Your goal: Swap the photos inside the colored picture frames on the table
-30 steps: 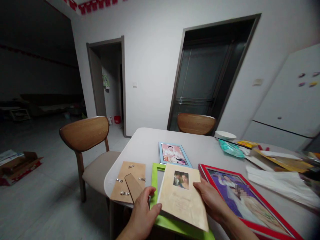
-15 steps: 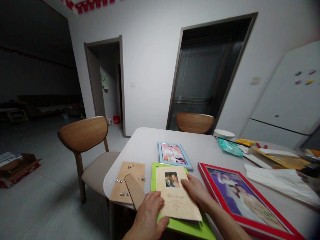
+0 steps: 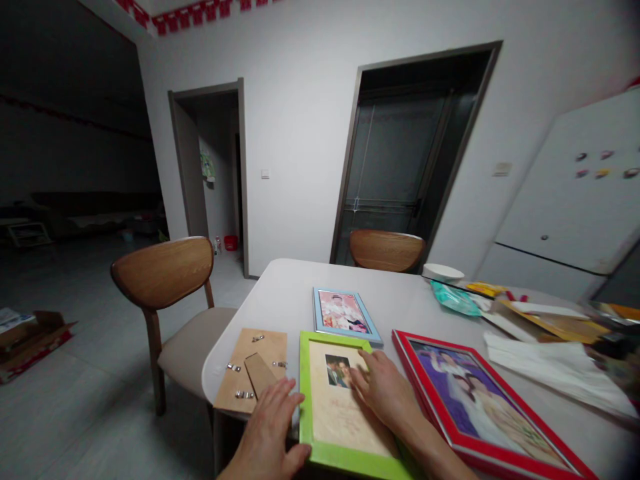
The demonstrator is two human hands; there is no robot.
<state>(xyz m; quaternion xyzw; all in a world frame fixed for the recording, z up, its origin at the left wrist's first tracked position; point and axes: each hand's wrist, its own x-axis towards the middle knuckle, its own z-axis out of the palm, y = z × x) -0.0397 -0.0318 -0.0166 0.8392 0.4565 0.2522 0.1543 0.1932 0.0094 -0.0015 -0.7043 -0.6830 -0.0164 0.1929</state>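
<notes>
A green picture frame (image 3: 306,400) lies flat on the white table (image 3: 295,293) right in front of me. A beige card with a small photo (image 3: 337,400) sits inside its opening. My right hand (image 3: 383,393) lies flat on the card, fingers stretched out beside the photo. Against the frame's left edge rests my left hand (image 3: 273,427), fingers spread, holding nothing. To its left lies the brown backing board with metal clips (image 3: 253,370).
A blue-framed photo (image 3: 343,313) lies behind the green frame and a large red-framed photo (image 3: 480,400) to its right. Papers, a teal packet (image 3: 453,298) and a white bowl (image 3: 443,272) fill the far right. Two wooden chairs (image 3: 165,280) stand at the table's left and far sides.
The card was held tilted above the green frame by both hands; now it lies flat inside it. My right hand has moved onto the card and my left onto the frame's left edge.
</notes>
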